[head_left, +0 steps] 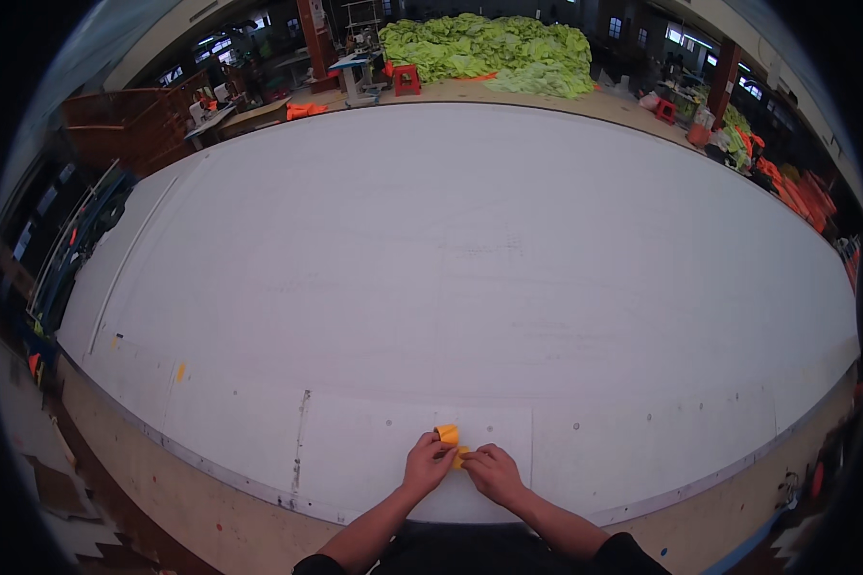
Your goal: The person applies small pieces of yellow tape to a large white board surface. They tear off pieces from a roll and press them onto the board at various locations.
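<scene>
Over the near edge of a large white table [470,278], both hands are together on a yellow strip [447,434] that curls over at its upper end. Whether it is cloth or tape I cannot tell. My left hand [430,463] pinches it below the curl, thumb and fingers pressed together. Close beside it, my right hand [494,473] grips the lower part of the same strip between closed fingertips. Some of the strip is hidden behind the fingers.
A thin white rod [129,264] lies along the table's left side. Small yellow marks and dark spots dot its near border. Beyond the far edge stand a heap of lime-green cloth [489,53], a red stool [407,80] and sewing machines. Orange cloth [801,196] lies at the right.
</scene>
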Available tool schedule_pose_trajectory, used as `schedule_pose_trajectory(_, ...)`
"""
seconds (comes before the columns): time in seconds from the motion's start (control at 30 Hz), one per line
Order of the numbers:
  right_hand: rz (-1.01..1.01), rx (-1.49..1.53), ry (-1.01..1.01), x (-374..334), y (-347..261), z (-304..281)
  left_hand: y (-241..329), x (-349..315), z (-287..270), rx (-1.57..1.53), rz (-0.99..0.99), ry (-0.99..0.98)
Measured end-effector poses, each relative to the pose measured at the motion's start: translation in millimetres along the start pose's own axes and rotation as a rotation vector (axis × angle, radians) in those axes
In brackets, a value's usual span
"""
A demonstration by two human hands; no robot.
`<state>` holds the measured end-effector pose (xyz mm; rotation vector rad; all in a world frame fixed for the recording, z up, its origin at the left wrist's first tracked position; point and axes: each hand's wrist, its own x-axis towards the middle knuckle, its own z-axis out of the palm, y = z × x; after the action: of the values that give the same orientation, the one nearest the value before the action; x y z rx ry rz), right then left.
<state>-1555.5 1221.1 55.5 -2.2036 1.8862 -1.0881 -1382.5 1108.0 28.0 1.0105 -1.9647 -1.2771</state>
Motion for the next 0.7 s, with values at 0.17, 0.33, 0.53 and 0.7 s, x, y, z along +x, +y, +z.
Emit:
schedule_pose_trajectory(0.17,0.027,0.106,-0.066,-0.2,-8.5,16.0,-1.5,-6.8,-22.1,0.075,0.091,0.058)
schedule_pose_trajectory(0.33,-0.027,0.092,-0.043,6.1,-15.5,27.8,-3.7,-7.0,-37.9,0.371,0.197,0.022)
schedule_pose_trajectory(0.53,-0.039,-0.017,-0.057,12.7,-15.4,41.4,-15.1,-1.8,-37.5,0.498,0.223,0.012)
schedule_pose_trajectory(0.7,-0.051,0.003,-0.046,17.8,-5.9,63.5,-23.3,8.2,-40.0,0.539,0.266,0.011)
